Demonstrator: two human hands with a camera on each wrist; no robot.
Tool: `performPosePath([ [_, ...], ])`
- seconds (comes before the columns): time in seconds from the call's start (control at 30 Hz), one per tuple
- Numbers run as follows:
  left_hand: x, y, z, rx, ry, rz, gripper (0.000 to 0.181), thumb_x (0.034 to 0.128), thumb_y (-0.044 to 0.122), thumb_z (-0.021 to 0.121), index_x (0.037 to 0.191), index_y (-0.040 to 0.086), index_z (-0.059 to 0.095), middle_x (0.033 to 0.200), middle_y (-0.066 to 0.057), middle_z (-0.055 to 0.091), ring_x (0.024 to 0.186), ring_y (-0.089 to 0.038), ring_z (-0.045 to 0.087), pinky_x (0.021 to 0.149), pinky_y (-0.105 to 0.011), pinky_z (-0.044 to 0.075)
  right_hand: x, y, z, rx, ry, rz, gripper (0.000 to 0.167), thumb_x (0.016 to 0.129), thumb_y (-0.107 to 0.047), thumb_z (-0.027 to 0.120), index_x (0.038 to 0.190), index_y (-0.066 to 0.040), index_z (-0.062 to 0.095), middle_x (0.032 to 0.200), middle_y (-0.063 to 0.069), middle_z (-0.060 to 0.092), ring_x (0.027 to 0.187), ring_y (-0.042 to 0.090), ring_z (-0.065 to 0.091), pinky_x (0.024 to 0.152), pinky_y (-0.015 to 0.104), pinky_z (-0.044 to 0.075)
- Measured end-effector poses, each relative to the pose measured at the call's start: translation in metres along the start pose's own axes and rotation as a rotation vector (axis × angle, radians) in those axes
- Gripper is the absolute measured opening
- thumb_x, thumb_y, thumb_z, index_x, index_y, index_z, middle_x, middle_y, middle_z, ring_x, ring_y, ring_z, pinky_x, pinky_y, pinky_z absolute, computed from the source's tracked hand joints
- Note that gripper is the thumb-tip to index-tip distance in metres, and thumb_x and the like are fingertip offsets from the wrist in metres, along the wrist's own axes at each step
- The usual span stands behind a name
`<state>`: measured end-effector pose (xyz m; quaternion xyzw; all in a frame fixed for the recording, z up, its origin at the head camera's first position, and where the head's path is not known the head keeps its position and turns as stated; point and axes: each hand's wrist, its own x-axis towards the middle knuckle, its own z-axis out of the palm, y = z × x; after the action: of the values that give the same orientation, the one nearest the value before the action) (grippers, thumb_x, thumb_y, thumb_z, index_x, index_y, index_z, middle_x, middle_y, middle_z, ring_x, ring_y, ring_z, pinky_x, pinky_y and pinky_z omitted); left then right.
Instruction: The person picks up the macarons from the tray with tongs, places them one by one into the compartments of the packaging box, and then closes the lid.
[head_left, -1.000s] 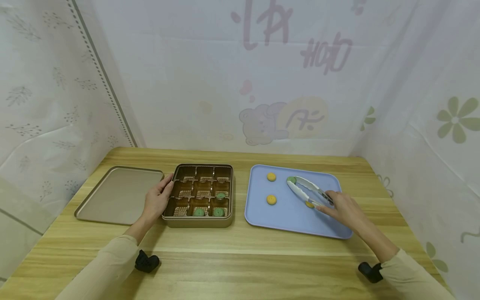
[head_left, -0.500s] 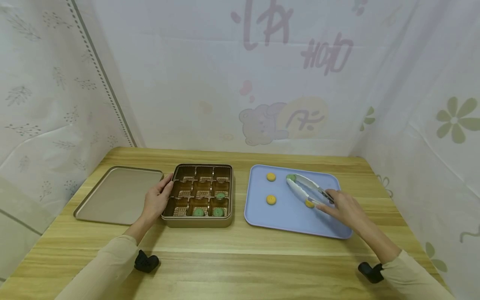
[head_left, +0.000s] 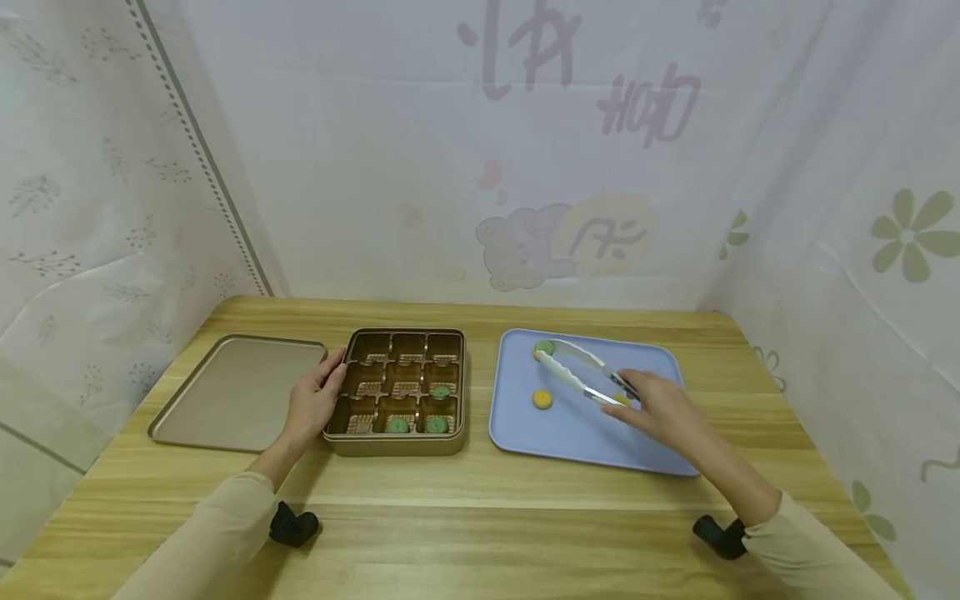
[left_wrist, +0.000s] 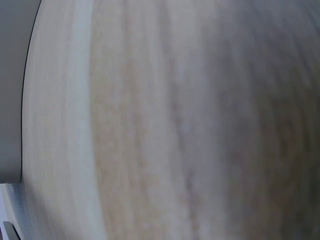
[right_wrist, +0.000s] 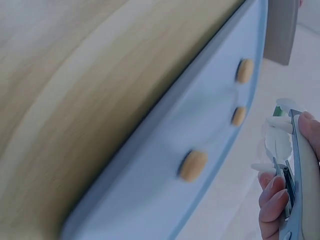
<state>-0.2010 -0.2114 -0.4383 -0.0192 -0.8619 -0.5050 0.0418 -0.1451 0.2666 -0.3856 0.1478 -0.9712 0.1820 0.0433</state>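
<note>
My right hand (head_left: 660,406) grips a pair of tongs (head_left: 573,377); in the right wrist view, fingers are curled round the tongs (right_wrist: 300,165). A green cookie (head_left: 545,347) is between the tong tips, over the back left of the blue tray (head_left: 585,437), overlapping a yellow cookie behind it. My left hand (head_left: 311,402) rests against the left side of the brown box (head_left: 397,446), fingers on its rim. Inside this divided box, one green cookie (head_left: 441,391) lies in the middle right compartment, and two more are in the front row, centre and right.
Left of the box lies a flat brown lid (head_left: 232,392), partly behind my left hand. On the blue tray, one yellow cookie (head_left: 542,399) is at the left, and another (head_left: 621,401) is partly hidden by the tongs. A patterned curtain (head_left: 375,167) stands behind the table (head_left: 480,542).
My right hand has moved left with the tongs, and the green cookie has risen off the tray toward the left. My left hand stays at the box.
</note>
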Motion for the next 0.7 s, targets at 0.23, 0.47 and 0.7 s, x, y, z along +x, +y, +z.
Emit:
performPosePath([
  [0.23,0.000,0.000,0.000,-0.006,-0.005,-0.006,0.050,0.1024,0.030,0.039,0.145,0.005,0.035,0.149,-0.017,0.033,0.139,-0.035,0.027,0.111,-0.048,0.027,0.014,-0.031,0.006,0.031,0.019,-0.088,0.044,0.080,-0.035,0.074,0.103,0.000,0.062,0.075,0.005,0.059,0.062,0.012,0.046,0.052,0.024,0.039],
  [0.47,0.000,0.000,0.000,-0.004,-0.008,-0.010,0.050,0.1025,0.030,0.039,0.146,0.006,0.035,0.149,-0.016,0.032,0.139,-0.036,0.026,0.111,-0.049,0.027,0.029,-0.062,0.015,0.049,0.014,-0.166,0.052,0.080,-0.037,0.074,0.112,0.001,0.061,0.088,0.011,0.066,0.075,0.020,0.061,0.059,0.030,0.049],
  [0.7,0.000,-0.001,0.000,-0.007,0.000,-0.006,0.050,0.1024,0.030,0.039,0.146,0.006,0.035,0.149,-0.017,0.033,0.139,-0.036,0.027,0.111,-0.049,0.027,0.043,-0.090,0.024,0.045,0.018,-0.264,0.050,0.078,-0.035,0.077,0.110,0.000,0.061,0.087,0.011,0.065,0.071,0.019,0.061,0.055,0.026,0.050],
])
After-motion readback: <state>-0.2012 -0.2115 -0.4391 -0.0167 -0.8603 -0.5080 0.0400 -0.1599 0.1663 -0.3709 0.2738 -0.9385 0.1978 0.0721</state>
